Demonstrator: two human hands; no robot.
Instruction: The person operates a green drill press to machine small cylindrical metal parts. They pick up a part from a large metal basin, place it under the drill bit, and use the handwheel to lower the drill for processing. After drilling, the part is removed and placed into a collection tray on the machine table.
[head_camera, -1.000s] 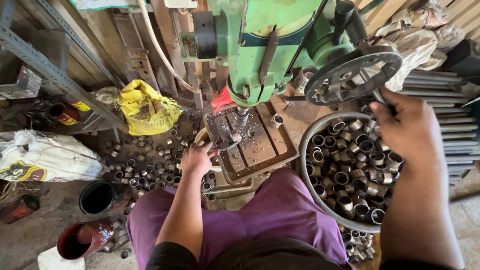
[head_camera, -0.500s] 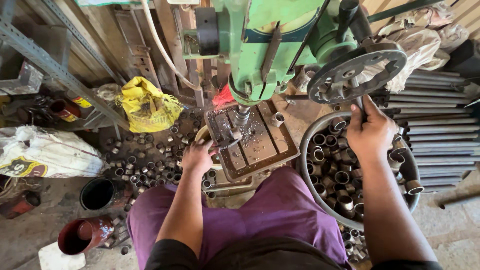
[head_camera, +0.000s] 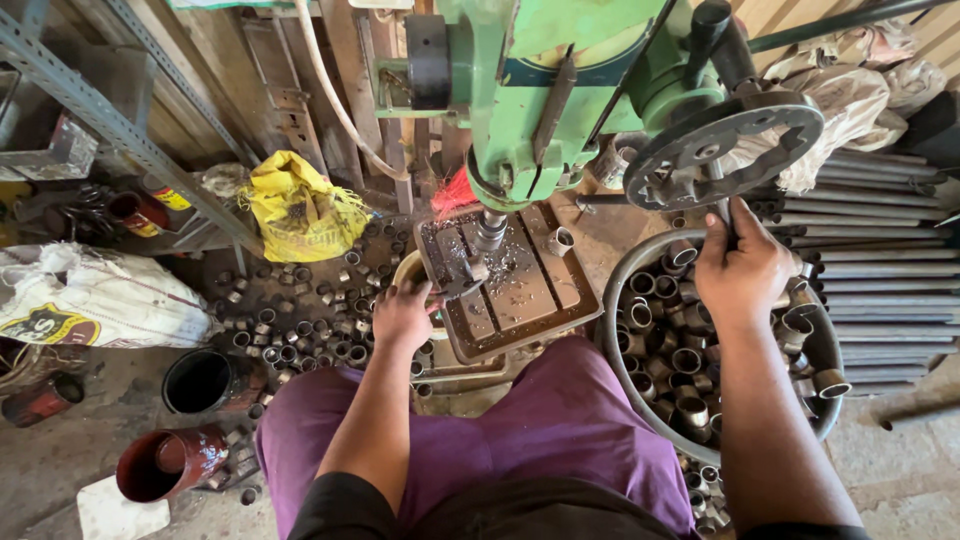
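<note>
Head view looked straight down on a green drill press (head_camera: 560, 90) with a person seated before it, purple cloth over the lap. The right hand (head_camera: 742, 272) was closed around a spoke handle hanging from the dark feed wheel (head_camera: 722, 148) at the machine's right side. The left hand (head_camera: 402, 315) sat at the left edge of the drill table (head_camera: 520, 290), fingers curled against a small clamp piece under the spindle (head_camera: 490, 232); whether it gripped that piece or only steadied it, I could not tell. One short ring (head_camera: 560, 240) stood loose near the table's back right corner, apart from the spindle. Metal shavings lay over the table.

As for progress, I judged the work to be mid-batch. A round tub (head_camera: 640, 410) under the right arm held many short rings, which looked like stock waiting. A wide scatter of similar rings (head_camera: 300, 320) lay on the floor left of the table, below a yellow sack (head_camera: 300, 210), which looked like finished pieces. With both heaps large, much seemed done and much left. The bit appeared close to the clamped piece, though contact was hidden.
</note>
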